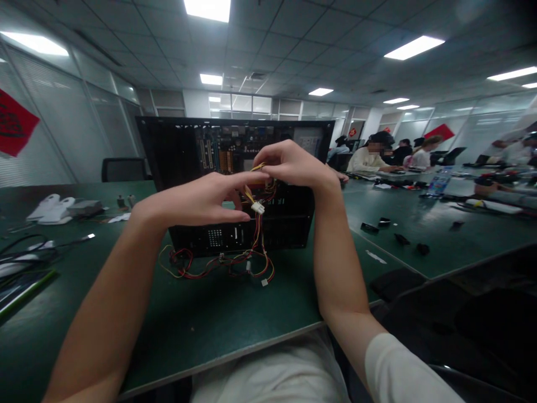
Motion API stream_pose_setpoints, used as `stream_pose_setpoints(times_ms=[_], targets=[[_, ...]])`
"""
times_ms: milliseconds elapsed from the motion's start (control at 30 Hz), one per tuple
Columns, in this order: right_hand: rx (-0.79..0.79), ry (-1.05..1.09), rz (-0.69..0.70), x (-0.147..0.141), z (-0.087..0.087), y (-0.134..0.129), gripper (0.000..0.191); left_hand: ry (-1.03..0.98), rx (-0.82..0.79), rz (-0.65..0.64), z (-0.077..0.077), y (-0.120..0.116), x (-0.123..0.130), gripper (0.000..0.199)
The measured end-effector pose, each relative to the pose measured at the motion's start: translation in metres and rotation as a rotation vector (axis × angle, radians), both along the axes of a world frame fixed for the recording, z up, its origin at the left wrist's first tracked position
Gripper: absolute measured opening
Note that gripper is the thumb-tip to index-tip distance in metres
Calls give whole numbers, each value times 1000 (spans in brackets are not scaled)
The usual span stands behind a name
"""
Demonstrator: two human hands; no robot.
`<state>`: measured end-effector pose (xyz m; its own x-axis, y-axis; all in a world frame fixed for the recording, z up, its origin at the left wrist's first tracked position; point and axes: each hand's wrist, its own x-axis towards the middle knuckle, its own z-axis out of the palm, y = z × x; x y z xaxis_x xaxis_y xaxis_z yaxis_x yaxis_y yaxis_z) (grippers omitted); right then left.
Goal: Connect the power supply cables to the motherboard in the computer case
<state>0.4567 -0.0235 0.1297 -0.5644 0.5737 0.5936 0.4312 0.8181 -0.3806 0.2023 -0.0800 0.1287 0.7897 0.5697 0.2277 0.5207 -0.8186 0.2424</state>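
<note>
Since it's all thin insulated wire at the fingertips, this stuff should be light and floppy, way more bendy than heavy. The right hand (293, 162) has thumb and index closed in a pinch on the yellow wires (250, 194), which look smooth, plasticky and probably a bit slick. The left hand (193, 198) is just beside that pinch, thumb and index spread well apart with nothing visible between them; its other fingers are curled partly out of sight, so I can't tell if they touch a wire. Right below the pinch hangs a white connector (257, 208), a blocky bit of hard plastic, and I'd say its body is the best place to hold, because tugging on bare strands could strain the crimps. Behind the pinch stands an open computer case (180, 145), thin dark sheet metal by the look of it, likely stiff and the heaviest piece around, with a punched square vent (216, 238) down and left of the grip. Up and left sit ridged orange slots (226, 161), probably brittle. Farther below, red and yellow cables (205, 274) curl loosely over the smooth green tabletop (226, 330).
</note>
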Motion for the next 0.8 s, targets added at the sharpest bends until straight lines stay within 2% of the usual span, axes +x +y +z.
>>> stream_pose_setpoints(times_ms=[100, 167, 600, 700, 800], targets=[[-29, -42, 6, -4, 1, -4, 19, 91, -6, -16, 0, -7, 8, 36], [-41, -58, 14, -5, 1, -5, 19, 93, -4, -21, 2, -10, 10, 30], [-112, -84, 61, -1, 0, -8, 21, 87, 6, 14, 9, -17, -4, 38], [-119, -115, 59, -2, 2, -10, 22, 110, 27, 77, 14, -20, -9, 44], [-119, -164, 67, -10, 1, -12, 24, 145, 14, 160, 19, -22, -26, 47]])
